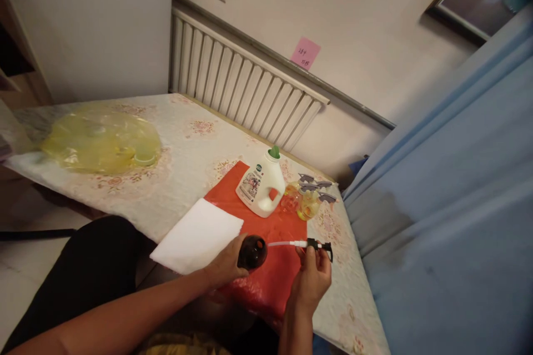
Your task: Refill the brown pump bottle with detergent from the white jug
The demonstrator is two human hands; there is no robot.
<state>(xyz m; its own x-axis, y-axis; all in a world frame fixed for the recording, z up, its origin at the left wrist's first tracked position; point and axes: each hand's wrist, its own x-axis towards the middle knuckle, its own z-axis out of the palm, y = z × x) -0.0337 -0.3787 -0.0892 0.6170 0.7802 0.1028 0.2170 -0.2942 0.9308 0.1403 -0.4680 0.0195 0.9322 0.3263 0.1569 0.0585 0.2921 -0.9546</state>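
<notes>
My left hand (228, 262) is wrapped round a dark brown bottle (251, 254), whose open mouth tilts toward the right. In my right hand (312, 277) is a pump dispenser (311, 243) with a black head, a white collar and a thin clear tube. The tube lies nearly level, its tip close to the bottle's mouth; whether it touches the rim I cannot tell. Just beyond my hands, a cream detergent jug (261, 186) stands upright on a red plastic sheet (287, 230), with something green at its opening.
Left of the jug lies a folded white cloth (200, 236). Clear containers (308, 205) with grey handles stand to its right. A yellow plastic bag (95, 141) covers the table's (183, 161) far left. A radiator (245, 83) runs behind; a blue curtain (449, 188) hangs at right.
</notes>
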